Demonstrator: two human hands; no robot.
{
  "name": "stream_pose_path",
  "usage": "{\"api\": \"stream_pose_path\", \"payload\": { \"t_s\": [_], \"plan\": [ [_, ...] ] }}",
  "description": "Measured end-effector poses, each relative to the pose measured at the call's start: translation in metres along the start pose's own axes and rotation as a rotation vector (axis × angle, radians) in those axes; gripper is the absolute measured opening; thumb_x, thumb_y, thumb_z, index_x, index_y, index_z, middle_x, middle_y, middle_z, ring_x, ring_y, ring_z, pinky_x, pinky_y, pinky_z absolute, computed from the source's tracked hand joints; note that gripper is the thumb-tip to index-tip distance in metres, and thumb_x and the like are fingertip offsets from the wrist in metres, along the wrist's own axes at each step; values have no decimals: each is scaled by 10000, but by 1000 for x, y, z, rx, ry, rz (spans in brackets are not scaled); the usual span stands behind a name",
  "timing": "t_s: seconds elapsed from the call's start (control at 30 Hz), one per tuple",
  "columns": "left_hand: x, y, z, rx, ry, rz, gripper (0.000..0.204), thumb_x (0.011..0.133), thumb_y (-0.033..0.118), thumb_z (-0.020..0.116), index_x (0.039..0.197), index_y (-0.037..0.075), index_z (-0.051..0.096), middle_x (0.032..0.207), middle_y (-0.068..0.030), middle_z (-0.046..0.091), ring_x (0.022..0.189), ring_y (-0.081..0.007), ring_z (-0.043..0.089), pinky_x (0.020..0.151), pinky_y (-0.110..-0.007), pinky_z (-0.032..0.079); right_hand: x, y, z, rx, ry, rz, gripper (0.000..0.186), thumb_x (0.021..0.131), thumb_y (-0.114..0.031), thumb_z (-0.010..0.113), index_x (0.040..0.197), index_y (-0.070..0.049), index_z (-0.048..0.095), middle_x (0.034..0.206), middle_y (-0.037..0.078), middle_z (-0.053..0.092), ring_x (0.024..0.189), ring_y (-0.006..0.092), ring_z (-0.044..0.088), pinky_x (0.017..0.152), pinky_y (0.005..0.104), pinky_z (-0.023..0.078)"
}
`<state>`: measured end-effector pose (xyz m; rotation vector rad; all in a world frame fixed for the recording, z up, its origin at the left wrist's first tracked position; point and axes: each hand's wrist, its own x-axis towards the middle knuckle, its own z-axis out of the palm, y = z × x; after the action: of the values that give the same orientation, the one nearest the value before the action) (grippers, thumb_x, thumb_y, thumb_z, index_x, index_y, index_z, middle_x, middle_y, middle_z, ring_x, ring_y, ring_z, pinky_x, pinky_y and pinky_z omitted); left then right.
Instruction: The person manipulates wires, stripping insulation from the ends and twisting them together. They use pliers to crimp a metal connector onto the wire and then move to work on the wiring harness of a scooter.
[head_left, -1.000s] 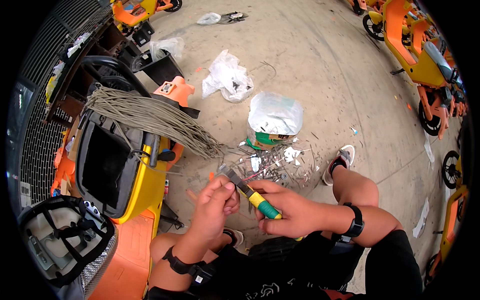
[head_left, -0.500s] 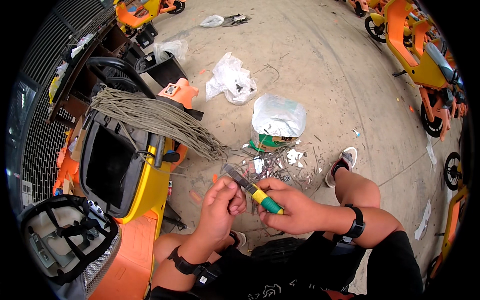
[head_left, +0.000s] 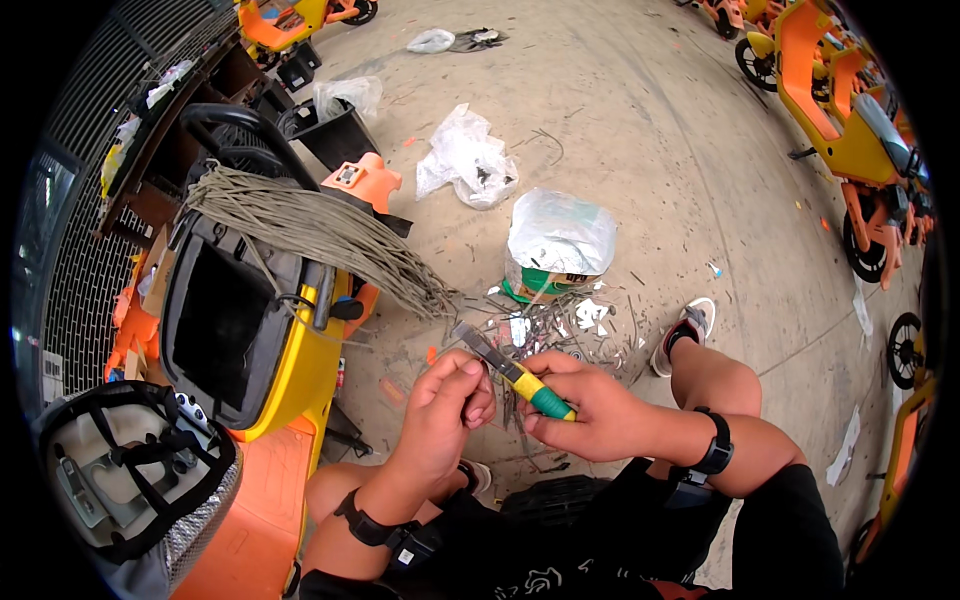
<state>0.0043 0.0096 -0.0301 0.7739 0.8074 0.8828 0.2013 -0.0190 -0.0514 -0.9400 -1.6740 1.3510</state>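
Tool (head_left: 527, 382), green-and-yellow, lies in our right hand (head_left: 592, 412), fingers (head_left: 550, 362) wrapped round it, tip (head_left: 472, 339) toward ten o'clock; our left hand (head_left: 442, 405) curls closed alongside, any hold unclear; we should angle that tip off our left thumb (head_left: 463, 377)

On my feed, the slim hand tool (head_left: 537, 391) shows a dark grey head, yellow middle and green butt. I see a drab grey-brown bundle of thin cables (head_left: 310, 228) across the upper edge of a yellow scooter body (head_left: 297, 362) with an orange footboard (head_left: 262, 490). Toward the right edge of the tan concrete floor (head_left: 640, 140), I pick out orange-and-yellow scooters (head_left: 810, 85). White squiggles pattern the black clothing (head_left: 620, 530).
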Motion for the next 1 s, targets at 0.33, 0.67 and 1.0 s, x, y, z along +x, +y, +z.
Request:
{"api": "stream_pose_path", "payload": {
  "t_s": [0.33,0.67,1.0],
  "plan": [
    [-1,0,-2,-9,-13,4,192,967,152,463,817,34,481,604,-4,403,555,-89,364,553,-244,325,1,-3,1,21,-14,5,117,801,-93,658,847,11,632,1090,152,541,990,296,562,857,347,451],
    [0,0,-2,67,-2,0,214,956,185,454,786,56,450,572,-19,370,525,-127,367,528,-269,315,1,-9,3,-45,68,58,254,813,-179,698,745,39,585,938,155,615,753,301,618,685,343,499],
    [4,-1,-5,428,133,19,130,952,126,533,874,24,555,636,45,472,556,-28,391,493,-210,287,0,0,3,-317,144,49,289,809,-230,703,748,37,610,919,186,636,715,355,633,647,382,518]
  ]
}}
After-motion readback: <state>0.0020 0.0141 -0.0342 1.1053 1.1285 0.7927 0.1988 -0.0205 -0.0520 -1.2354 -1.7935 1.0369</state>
